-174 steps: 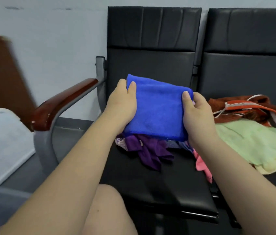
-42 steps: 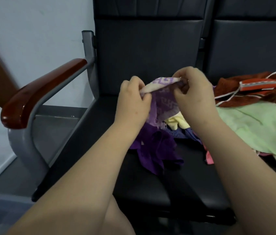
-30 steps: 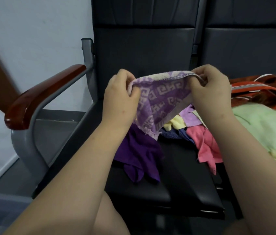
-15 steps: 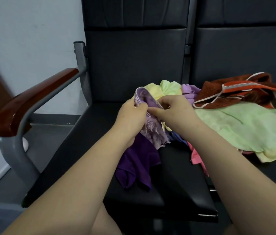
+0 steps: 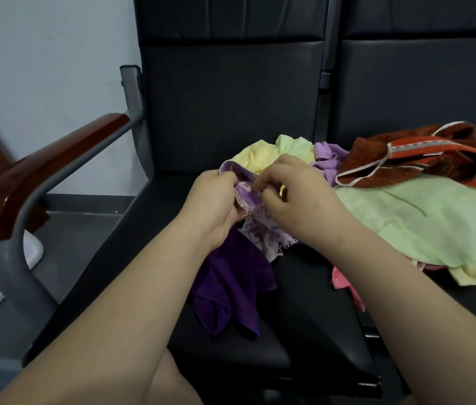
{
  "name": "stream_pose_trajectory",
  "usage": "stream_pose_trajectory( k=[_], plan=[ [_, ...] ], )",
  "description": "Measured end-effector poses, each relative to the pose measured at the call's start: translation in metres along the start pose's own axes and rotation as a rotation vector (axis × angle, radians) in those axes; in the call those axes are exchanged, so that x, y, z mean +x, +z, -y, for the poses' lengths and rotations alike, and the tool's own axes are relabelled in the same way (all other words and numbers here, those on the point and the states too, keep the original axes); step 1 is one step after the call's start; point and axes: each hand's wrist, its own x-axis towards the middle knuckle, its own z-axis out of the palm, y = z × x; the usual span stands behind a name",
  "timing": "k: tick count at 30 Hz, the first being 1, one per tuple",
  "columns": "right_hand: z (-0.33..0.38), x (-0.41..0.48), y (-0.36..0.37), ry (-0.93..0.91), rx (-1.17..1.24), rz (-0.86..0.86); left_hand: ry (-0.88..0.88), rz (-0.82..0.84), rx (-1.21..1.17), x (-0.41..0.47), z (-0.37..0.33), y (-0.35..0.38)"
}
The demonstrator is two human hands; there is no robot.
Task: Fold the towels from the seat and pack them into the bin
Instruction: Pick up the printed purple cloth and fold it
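A lilac patterned towel (image 5: 255,226) with a stitched hem is bunched low over the black seat (image 5: 298,328). My left hand (image 5: 215,206) grips its left part and my right hand (image 5: 295,197) pinches the hem beside it. Under them lies a dark purple towel (image 5: 231,290). Behind and to the right is a pile: a yellow towel (image 5: 255,156), a light green towel (image 5: 423,220), a pale purple one (image 5: 328,159), a rust-orange one (image 5: 412,153) and a pink one (image 5: 342,282). The bin is out of view.
A wooden armrest (image 5: 41,171) on a grey metal frame (image 5: 6,276) bounds the seat on the left. Black backrests (image 5: 231,97) stand behind. A white object (image 5: 34,249) sits on the grey floor at left. My bare knee (image 5: 172,384) is at the bottom edge.
The lilac towel was held spread out at chest height a second ago; both hands have brought it down onto the pile and gathered it close together.
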Motion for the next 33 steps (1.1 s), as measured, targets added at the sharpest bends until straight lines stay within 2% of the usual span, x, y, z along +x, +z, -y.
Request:
stream_pose_trajectory(
  k=[5, 8, 13, 19, 22, 26, 33],
  plan=[
    [0.004, -0.005, 0.004, -0.17, -0.128, 0.094, -0.003, 0.065, -0.111, -0.001, -0.005, -0.005],
    [0.005, -0.006, 0.01, -0.211, -0.222, 0.016, -0.002, 0.12, -0.21, -0.003, -0.007, -0.006],
    [0.011, 0.003, -0.002, -0.102, -0.007, -0.101, 0.063, 0.214, -0.2, -0.007, -0.017, -0.009],
    [0.017, 0.004, -0.022, 0.027, 0.056, -0.158, 0.017, 0.331, -0.312, -0.022, -0.028, -0.004],
    [0.024, 0.006, -0.036, 0.117, 0.165, -0.295, 0.097, 0.251, -0.166, -0.023, -0.034, -0.002],
    [0.035, 0.011, -0.069, 0.235, 0.557, -0.385, 0.325, 0.115, 0.223, -0.025, -0.05, -0.003],
    [0.04, 0.008, -0.106, 0.229, 0.681, -0.378, 0.489, 0.223, 0.314, -0.04, -0.073, 0.011]
  ],
)
